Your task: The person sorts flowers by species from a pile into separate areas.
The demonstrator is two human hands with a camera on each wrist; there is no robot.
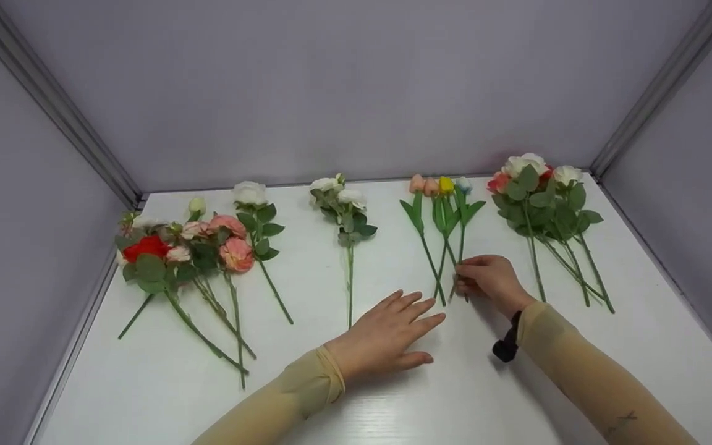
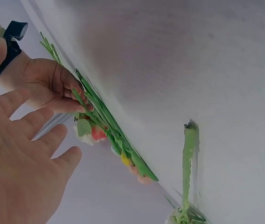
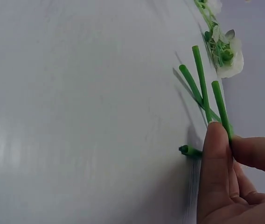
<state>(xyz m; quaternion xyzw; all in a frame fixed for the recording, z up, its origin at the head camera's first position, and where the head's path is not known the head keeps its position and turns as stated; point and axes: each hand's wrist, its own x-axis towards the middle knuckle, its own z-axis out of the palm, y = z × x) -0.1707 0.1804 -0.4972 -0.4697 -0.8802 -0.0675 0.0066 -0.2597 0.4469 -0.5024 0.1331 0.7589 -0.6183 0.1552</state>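
My right hand [image 1: 489,281] pinches a tulip stem [image 3: 220,105] near its lower end between thumb and finger. Other green tulip stems [image 3: 199,79] lie right beside the fingertips, some crossing. Peach tulips [image 1: 416,184], a yellow tulip [image 1: 446,185] and a pale blue tulip [image 1: 464,185] lie with their heads toward the back wall. Which bloom the pinched stem belongs to I cannot tell. My left hand [image 1: 387,337] hovers over the table with fingers spread and nothing held, its fingertips near the tulips' stem ends. In the left wrist view the left hand [image 2: 30,154] shows its palm.
A white rose spray [image 1: 351,199] lies left of the tulips. Further left are a red rose [image 1: 146,248], pink flowers [image 1: 237,254] and a white rose [image 1: 250,193]. White and red roses [image 1: 524,165] lie at the right. Grey walls [image 1: 356,93] enclose the white table [image 1: 387,420].
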